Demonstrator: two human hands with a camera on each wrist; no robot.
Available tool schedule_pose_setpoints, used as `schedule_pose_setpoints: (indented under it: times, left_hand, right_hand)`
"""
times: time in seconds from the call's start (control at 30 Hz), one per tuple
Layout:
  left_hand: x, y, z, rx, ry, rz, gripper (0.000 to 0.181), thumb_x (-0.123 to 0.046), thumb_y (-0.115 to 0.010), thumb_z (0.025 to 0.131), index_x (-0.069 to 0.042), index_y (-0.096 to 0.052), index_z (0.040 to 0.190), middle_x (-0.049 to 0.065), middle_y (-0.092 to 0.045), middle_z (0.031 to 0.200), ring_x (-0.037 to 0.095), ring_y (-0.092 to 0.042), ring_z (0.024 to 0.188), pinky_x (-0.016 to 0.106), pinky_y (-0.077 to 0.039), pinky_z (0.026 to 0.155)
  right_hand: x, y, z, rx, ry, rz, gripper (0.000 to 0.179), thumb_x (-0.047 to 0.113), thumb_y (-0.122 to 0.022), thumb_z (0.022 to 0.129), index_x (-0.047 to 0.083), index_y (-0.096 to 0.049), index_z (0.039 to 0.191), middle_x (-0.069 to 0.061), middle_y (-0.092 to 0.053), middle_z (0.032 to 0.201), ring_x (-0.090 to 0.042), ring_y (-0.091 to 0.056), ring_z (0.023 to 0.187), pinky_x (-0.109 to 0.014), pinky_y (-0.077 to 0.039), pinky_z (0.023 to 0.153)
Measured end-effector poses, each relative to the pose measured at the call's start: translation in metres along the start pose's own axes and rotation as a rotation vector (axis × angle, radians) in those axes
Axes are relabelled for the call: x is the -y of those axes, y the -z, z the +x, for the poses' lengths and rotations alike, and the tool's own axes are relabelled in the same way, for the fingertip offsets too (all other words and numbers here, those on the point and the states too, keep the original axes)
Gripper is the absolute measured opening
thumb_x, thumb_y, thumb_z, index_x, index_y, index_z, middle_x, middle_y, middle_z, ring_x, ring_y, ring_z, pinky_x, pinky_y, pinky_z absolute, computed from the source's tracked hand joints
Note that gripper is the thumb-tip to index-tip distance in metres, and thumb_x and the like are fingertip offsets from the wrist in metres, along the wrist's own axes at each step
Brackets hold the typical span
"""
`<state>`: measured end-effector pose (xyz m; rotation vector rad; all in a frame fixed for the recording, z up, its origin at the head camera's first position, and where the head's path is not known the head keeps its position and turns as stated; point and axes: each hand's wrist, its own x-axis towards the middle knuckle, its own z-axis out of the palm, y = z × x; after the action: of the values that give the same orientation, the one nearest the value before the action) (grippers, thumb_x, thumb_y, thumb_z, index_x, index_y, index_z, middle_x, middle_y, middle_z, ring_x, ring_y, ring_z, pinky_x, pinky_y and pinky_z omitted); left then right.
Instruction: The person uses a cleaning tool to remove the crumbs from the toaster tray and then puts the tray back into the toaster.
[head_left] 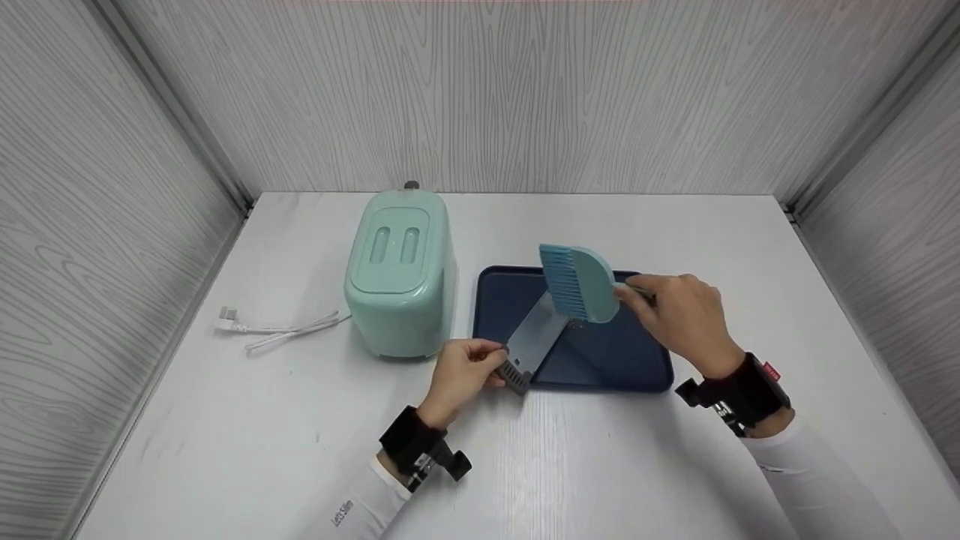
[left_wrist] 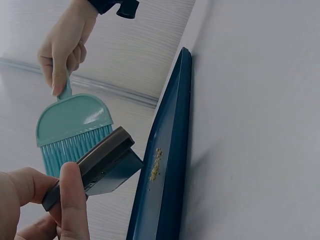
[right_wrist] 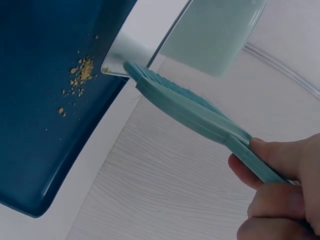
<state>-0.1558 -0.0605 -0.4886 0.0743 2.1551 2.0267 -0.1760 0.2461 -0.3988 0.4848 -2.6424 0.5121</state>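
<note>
My left hand (head_left: 459, 379) pinches the dark slotted end of a metal toaster crumb tray (head_left: 534, 337), which slants over the dark blue tray (head_left: 619, 364). My right hand (head_left: 688, 319) grips the handle of a small turquoise brush (head_left: 598, 289). Its bristles overlap the crumb tray's far end in the head view and point along the metal surface in the right wrist view. Yellowish crumbs (right_wrist: 84, 74) lie scattered on the blue tray beside that end. A speck of crumb sits at the metal's corner in the right wrist view.
A mint-green toaster (head_left: 397, 277) stands left of the blue tray. Its white cable (head_left: 292, 331) with a plug lies on the white table (head_left: 300, 435) further left. Grey wood-patterned panels (head_left: 487, 97) enclose the back and both sides.
</note>
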Motion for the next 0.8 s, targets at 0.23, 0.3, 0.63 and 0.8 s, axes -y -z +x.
schedule_pose_setpoints:
  times: [0.23, 0.3, 0.63, 0.8]
  left_hand:
    - [0.0, 0.0, 0.0, 0.002, 0.008, 0.004, 0.022, -0.002, -0.067, 0.098, 0.012, -0.075, 0.114, 0.021, -0.075, 0.103, 0.007, -0.068, 0.068, 0.02, -0.065, 0.062]
    - [0.0, 0.0, -0.001, 0.002, 0.01, 0.006, 0.022, -0.002, -0.067, 0.099, 0.012, -0.074, 0.115, 0.021, -0.075, 0.104, 0.007, -0.068, 0.068, 0.02, -0.065, 0.062]
    - [-0.001, 0.0, 0.0, 0.003, 0.009, 0.009, 0.022, -0.001, -0.066, 0.099, 0.012, -0.074, 0.114, 0.022, -0.075, 0.105, 0.007, -0.068, 0.068, 0.02, -0.065, 0.063]
    - [-0.001, 0.0, 0.0, 0.003, 0.004, 0.014, 0.021, -0.001, -0.066, 0.098, 0.013, -0.074, 0.113, 0.021, -0.075, 0.102, 0.007, -0.067, 0.065, 0.02, -0.064, 0.061]
  right_hand:
    - [0.016, -0.003, 0.004, 0.011, 0.033, 0.034, 0.023, 0.031, -0.073, 0.1, 0.012, -0.081, 0.089, 0.0, -0.053, 0.055, -0.007, -0.038, 0.049, -0.019, -0.019, 0.045]
    - [0.019, -0.005, 0.005, 0.012, 0.046, 0.028, 0.023, 0.03, -0.074, 0.1, 0.012, -0.08, 0.087, -0.001, -0.053, 0.055, -0.007, -0.039, 0.049, -0.019, -0.019, 0.045]
    - [0.022, -0.012, 0.007, -0.001, 0.089, -0.031, 0.029, 0.028, -0.076, 0.099, 0.011, -0.071, 0.076, 0.002, -0.043, 0.053, -0.008, -0.033, 0.047, -0.021, -0.013, 0.046]
    - [0.02, -0.016, 0.008, 0.0, 0.085, -0.045, 0.032, 0.029, -0.073, 0.101, 0.011, -0.069, 0.074, 0.001, -0.044, 0.053, -0.008, -0.034, 0.048, -0.021, -0.016, 0.045]
